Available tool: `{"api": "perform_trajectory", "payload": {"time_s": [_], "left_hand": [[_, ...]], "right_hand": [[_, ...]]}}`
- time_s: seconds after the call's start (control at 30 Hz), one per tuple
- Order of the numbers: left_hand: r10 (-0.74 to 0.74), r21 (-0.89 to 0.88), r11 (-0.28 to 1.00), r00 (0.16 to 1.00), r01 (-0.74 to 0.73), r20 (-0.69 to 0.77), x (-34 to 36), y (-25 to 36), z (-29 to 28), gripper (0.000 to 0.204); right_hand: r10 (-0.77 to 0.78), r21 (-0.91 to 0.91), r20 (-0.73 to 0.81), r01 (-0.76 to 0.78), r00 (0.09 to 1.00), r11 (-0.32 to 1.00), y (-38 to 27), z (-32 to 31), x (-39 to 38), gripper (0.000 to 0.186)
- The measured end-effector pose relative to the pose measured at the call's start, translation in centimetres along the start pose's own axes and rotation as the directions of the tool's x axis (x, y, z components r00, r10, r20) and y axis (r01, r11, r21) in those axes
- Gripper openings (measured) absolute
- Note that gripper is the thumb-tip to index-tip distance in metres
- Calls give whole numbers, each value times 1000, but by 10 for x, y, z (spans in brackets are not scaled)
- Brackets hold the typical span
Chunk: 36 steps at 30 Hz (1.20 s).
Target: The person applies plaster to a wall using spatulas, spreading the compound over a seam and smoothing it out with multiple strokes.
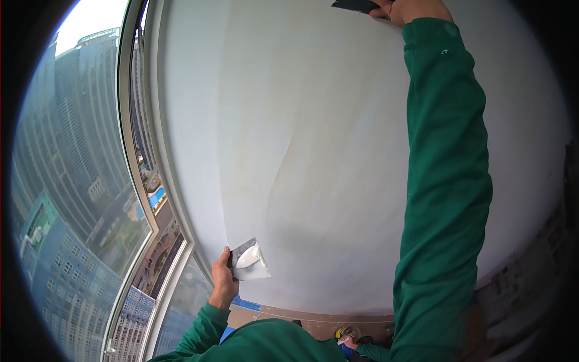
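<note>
My left hand [222,283], low at the left near the window, is closed around a putty knife [258,273] with a broad, flat metal blade. A lump of white putty [248,257] lies on that blade. High up, at the top edge, my right hand [416,10] grips a dark, wide-bladed scraper [357,5] at the wall; part of the tool is cut off by the picture's edge. The pale wall [338,199] between my hands has faint yellowish vertical bands and a thin curved ridge line.
A tall framed window [140,205] runs along the left, with high buildings outside. Below, the brown floor [313,326] carries blue strips [247,303]. Near the bottom, another person's hand [347,341] shows next to a yellowish round container [342,332].
</note>
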State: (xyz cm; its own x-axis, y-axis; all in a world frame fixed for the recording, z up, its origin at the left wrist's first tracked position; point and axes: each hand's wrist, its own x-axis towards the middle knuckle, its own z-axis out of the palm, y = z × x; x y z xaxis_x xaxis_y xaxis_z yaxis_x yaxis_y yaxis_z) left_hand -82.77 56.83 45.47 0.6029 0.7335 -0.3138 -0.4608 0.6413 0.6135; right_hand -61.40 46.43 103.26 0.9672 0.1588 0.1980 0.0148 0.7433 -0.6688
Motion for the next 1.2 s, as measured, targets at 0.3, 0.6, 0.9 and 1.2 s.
{"api": "perform_trajectory", "payload": {"time_s": [0.3, 0.6, 0.9, 1.2], "left_hand": [[35, -129, 991, 997, -45, -74, -11, -8, 5, 33], [50, -216, 974, 995, -67, -87, -47, -3, 58, 29], [209, 141, 971, 970, -191, -127, -45, -30, 96, 43], [258, 71, 966, 952, -249, -165, -38, -19, 60, 47]], "right_hand": [[-288, 51, 388, 292, 876, 955, -5, -47, -3, 35], [159, -313, 259, -73, 953, 947, 213, -370, -163, 23], [517, -390, 281, -396, 809, 831, 245, -370, -196, 32], [417, -814, 581, 490, 699, 312, 276, -502, -187, 33]]}}
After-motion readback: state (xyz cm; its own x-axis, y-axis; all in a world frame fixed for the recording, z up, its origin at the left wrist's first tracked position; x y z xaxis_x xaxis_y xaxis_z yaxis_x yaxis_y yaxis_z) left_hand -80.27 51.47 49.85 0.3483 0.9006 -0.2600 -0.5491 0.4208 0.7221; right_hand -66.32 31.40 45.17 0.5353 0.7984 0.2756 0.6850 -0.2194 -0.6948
